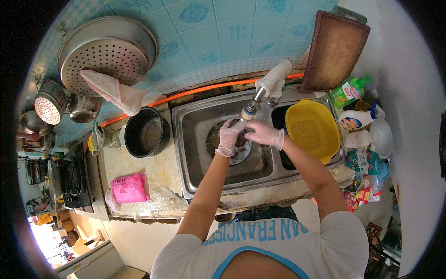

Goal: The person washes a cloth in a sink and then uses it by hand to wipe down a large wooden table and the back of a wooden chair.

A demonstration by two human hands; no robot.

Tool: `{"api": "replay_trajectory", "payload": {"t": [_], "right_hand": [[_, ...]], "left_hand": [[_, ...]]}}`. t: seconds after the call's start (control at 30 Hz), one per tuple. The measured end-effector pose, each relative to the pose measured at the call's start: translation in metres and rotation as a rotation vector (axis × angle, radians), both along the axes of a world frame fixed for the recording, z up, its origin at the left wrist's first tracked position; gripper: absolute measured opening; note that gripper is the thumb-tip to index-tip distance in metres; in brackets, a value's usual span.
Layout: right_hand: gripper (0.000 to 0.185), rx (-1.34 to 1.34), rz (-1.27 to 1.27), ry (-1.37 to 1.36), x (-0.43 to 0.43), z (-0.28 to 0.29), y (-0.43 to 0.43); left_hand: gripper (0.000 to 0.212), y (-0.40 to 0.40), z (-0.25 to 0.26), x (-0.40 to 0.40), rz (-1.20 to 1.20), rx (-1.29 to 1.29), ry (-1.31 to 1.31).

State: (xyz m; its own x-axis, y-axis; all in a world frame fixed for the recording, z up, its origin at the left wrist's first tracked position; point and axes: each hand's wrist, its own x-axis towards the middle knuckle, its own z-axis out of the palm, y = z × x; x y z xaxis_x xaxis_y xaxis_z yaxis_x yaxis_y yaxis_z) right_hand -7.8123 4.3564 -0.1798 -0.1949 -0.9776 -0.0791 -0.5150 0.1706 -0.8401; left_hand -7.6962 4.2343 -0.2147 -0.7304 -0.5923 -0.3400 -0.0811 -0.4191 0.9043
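My left hand (229, 137), in a clear disposable glove, is under the faucet (248, 112) over the left sink basin (195, 146). It holds a dark reddish piece, partly hidden by the fingers; its kind is unclear. My right hand (265, 134), gloved too and blurred, is just to the right of that piece with its fingers spread. Below both hands a round bowl (240, 156) with foamy water sits in the basin. A cloth (275, 78) is wrapped around the faucet's upper part.
A yellow plastic basket (313, 130) lies over the right basin. On the left counter stand a black pot (147, 132) and a pink packet (129, 188). Bottles, including a green one (348, 93), line the right side. A cutting board (335, 51) leans behind; a steamer pot (108, 55) hangs upper left.
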Motion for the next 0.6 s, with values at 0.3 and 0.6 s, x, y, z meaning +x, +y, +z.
{"api": "replay_trajectory", "payload": {"t": [0.3,0.6], "right_hand": [[0.037,0.112,-0.334,1.281,-0.076,0.006,0.008],[0.027,0.022,-0.645,0.740,-0.027,0.008,0.033]], "left_hand": [[0.038,0.005,0.037,-0.004,-0.286,-0.698,-0.292],[0.014,-0.006,0.084,0.056,-0.022,0.504,0.227]]}}
